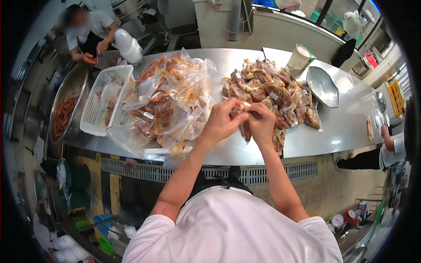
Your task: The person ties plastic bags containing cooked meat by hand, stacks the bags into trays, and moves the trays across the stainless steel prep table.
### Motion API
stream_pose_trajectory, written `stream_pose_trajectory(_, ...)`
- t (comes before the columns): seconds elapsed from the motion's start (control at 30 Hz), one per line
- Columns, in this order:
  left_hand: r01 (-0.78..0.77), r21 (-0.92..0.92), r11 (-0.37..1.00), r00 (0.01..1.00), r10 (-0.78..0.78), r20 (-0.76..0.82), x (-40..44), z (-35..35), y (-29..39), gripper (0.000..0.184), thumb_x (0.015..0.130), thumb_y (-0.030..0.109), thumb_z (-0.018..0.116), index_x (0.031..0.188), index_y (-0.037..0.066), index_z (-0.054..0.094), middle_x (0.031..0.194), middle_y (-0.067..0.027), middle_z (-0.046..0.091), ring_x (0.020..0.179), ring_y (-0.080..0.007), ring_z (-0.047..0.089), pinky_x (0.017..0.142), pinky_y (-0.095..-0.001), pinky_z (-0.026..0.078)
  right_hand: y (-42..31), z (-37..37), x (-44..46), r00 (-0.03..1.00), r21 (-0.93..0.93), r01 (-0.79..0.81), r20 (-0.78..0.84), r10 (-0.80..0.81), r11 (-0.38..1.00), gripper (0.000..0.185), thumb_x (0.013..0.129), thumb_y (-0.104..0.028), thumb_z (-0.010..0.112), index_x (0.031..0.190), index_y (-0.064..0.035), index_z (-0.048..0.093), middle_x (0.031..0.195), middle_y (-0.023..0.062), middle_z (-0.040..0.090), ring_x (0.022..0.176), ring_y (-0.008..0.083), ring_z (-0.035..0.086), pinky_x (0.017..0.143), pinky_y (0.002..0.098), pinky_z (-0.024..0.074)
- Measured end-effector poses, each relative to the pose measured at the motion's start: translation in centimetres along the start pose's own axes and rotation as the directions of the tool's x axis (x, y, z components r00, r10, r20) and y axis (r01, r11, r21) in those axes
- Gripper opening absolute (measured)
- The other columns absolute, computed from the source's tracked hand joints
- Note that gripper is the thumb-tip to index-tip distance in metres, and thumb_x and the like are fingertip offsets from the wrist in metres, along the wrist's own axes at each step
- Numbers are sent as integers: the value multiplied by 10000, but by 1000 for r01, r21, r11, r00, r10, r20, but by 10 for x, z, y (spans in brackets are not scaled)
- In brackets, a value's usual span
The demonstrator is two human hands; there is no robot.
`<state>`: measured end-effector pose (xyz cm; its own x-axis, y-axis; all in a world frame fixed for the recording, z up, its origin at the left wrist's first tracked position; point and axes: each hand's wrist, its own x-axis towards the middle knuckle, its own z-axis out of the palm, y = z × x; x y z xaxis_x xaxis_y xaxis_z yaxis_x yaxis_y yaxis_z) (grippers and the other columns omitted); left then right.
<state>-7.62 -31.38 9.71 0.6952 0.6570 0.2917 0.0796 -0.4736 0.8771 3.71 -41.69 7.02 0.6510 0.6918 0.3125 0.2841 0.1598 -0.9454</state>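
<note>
Over the front of the steel table, my left hand (222,120) and my right hand (262,124) meet with their fingers closed on the gathered top of a small clear plastic bag (245,132). Brown food shows in the bag, which hangs below my fingers and is partly hidden by them. Just beyond my right hand lies a heap of filled, closed bags (258,85) of the same brown food. To the left of my left hand, larger clear bags (169,98) with reddish-brown pieces of food are piled up.
A white perforated basket (93,115) and a large metal bowl (57,138) of shredded food stand at left, near a co-worker (94,33). A metal tray (323,87) and a white container (300,59) sit at right. Another person (390,149) stands at the table's right end.
</note>
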Motion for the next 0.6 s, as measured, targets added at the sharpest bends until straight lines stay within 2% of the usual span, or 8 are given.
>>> stream_pose_trajectory(0.07, 71, -29, 997, 997, -71, -3, 0, 15, 0, 117, 775, -37, 689, 874, 14, 655, 773, -93, 645, 764, -217, 666, 655, -375, 508, 1, 4, -3, 972, -112, 187, -123, -200, 976, 108, 772, 38, 706, 876, 19, 680, 839, 95, 678, 712, 162, 679, 613, 297, 510)
stream_pose_trajectory(0.17, -422, 16, 907, 907, 421, 25, -9, 30, 14, 66, 845, -1, 706, 858, 10, 643, 800, -98, 659, 737, -151, 625, 647, -340, 496, 24, -15, 19, 941, -327, 303, -46, -336, 895, 102, 764, 39, 700, 840, -3, 647, 754, 82, 663, 684, 169, 673, 604, 291, 509)
stream_pose_trajectory(0.27, -247, -133, 960, 964, 230, -132, -3, -22, 7, 78, 861, 3, 719, 918, 20, 669, 800, -53, 648, 755, -135, 617, 669, -293, 501, 17, -15, 50, 961, -383, 145, -166, -223, 912, 110, 795, 17, 713, 886, -19, 662, 796, 97, 705, 726, 189, 696, 646, 305, 536)
stream_pose_trajectory(0.33, -62, 81, 995, 952, 83, -293, -4, -103, 5, 278, 839, -38, 702, 1099, 44, 644, 951, -57, 652, 854, -115, 619, 703, -268, 531, 12, -14, 63, 957, -382, 102, -213, -195, 918, 144, 801, 23, 715, 934, -12, 671, 857, 111, 723, 778, 195, 710, 668, 312, 550)
stream_pose_trajectory(0.37, 54, 300, 952, 939, 54, -340, -8, -144, 4, 460, 793, -41, 727, 1221, 85, 618, 1019, -76, 636, 888, -189, 642, 769, -320, 554, 14, -15, 68, 954, -391, 107, -218, -205, 914, 206, 801, 25, 728, 995, -16, 672, 928, 114, 724, 855, 205, 712, 697, 319, 561)
stream_pose_trajectory(0.4, -20, 642, 767, 914, 274, -299, -13, -183, -18, 584, 753, -6, 764, 1299, 117, 599, 1071, -97, 638, 936, -276, 658, 818, -384, 554, 14, -14, 74, 951, -400, 112, -223, -215, 910, 269, 801, 28, 742, 1056, -19, 672, 999, 118, 726, 932, 216, 714, 727, 326, 572)
stream_pose_trajectory(0.5, 276, 896, 348, 926, 153, -344, -29, -252, -111, 466, 790, 60, 753, 1241, 92, 641, 1016, -124, 660, 918, -358, 663, 855, -411, 540, -6, 20, 74, 971, -231, 221, -38, -236, 947, 365, 790, 7, 777, 1133, -51, 665, 1096, 108, 711, 1027, 230, 692, 764, 341, 575)
stream_pose_trajectory(0.6, 222, 813, 538, 953, 55, -297, 14, -298, -137, 230, 853, 93, 699, 1067, 18, 659, 900, -213, 650, 833, -451, 629, 762, -460, 522, -42, 77, 83, 926, -96, 307, 261, -274, 947, 476, 744, -48, 834, 1186, -91, 660, 1208, 88, 673, 1051, 243, 681, 804, 351, 578)
